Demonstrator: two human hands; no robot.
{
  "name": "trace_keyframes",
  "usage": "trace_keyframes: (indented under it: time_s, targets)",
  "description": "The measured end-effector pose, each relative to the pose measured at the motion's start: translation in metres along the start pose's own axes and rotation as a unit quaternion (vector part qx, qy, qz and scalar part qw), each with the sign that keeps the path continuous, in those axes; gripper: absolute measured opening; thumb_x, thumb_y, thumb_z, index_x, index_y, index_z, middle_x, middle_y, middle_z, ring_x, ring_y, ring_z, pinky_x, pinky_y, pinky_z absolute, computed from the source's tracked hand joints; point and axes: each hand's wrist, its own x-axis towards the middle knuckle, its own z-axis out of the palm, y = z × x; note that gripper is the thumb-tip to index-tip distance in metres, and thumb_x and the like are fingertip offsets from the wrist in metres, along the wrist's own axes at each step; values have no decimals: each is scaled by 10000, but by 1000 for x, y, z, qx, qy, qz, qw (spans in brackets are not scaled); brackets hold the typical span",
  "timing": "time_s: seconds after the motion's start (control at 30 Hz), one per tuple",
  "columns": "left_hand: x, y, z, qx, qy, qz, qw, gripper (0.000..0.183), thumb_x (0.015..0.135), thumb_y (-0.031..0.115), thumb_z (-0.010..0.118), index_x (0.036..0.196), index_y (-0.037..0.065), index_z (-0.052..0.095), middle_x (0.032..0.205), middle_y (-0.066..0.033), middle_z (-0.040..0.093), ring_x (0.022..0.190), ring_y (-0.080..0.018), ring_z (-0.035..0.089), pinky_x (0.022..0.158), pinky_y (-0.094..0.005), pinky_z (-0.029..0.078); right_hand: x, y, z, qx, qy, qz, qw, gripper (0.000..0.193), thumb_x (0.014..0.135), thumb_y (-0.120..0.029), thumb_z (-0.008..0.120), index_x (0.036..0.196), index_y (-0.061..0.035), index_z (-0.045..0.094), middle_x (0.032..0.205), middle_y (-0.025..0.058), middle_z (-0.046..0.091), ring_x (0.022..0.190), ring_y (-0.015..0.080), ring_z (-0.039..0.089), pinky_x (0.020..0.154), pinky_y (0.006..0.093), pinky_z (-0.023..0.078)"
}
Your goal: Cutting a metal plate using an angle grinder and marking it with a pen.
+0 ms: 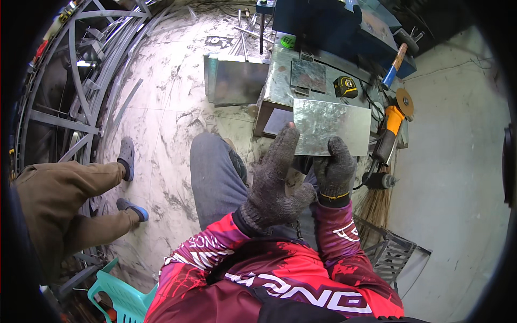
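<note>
A thin rectangular metal sheet (334,125) lies tilted in front of me, its far edge near the metal workbench. My right hand (335,169), in a grey knitted glove, grips its near edge, one digit on the upper face and the others hidden below. My left hand (274,183), gloved alike, has its fingers stretched out and the thumb apart. Its fingertips are at the sheet's left edge; whether they touch it I cannot tell. Beyond the sheet, a smaller metal plate (308,75) and a black-and-yellow tape measure (345,86) lie on the workbench (281,89).
To the right are an orange angle grinder (392,124), a hammer (397,62) and a straw broom (375,204). Larger metal sheets (239,83) stand left of the bench. Another person's legs (81,188) are at left, near metal racking (75,64). A teal plastic chair (124,293) stands at lower left.
</note>
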Motion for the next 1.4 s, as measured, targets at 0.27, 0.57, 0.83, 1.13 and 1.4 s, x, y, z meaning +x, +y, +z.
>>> trace_keyframes:
  time_s: [0.27,0.57,0.83,1.13,1.4]
  targets:
    - [-8,-2,2,-11,15,-11,1000,986,761,83,751,1585,-38,222,1613,-298,284,1483,-436,344,1198,-468,313,6,-10,6,28,-6,61,998,253,1039,-81,515,1170,82,659,1103,159,737,982,220,724,825,306,575]
    - [-4,-9,-3,-63,2,42,997,925,853,135,698,1599,-46,182,1621,-243,294,1481,-312,357,1199,-408,298,-3,10,5,121,-6,73,990,212,1021,-75,560,1142,51,681,1055,179,748,951,252,741,800,334,576]
    - [-11,-9,4,-162,15,-13,987,887,884,157,675,1595,-52,189,1614,-198,321,1467,-268,369,1199,-396,298,3,-8,4,63,20,49,997,229,1035,-93,530,1117,51,689,1008,174,753,888,257,750,771,354,592]
    - [-14,-23,1,-64,-10,16,998,851,910,228,657,1584,-61,227,1642,-236,274,1517,-332,299,1226,-428,244,4,0,4,489,-6,231,841,438,986,-139,568,1334,119,504,1221,271,656,1076,350,705,934,421,592]
    - [-18,-27,10,-169,19,-29,985,878,886,216,661,1590,-59,215,1648,-240,260,1526,-334,277,1236,-436,222,12,-3,16,902,-33,195,385,706,1007,-379,472,1484,113,303,1430,357,460,1282,516,529,1095,612,443]
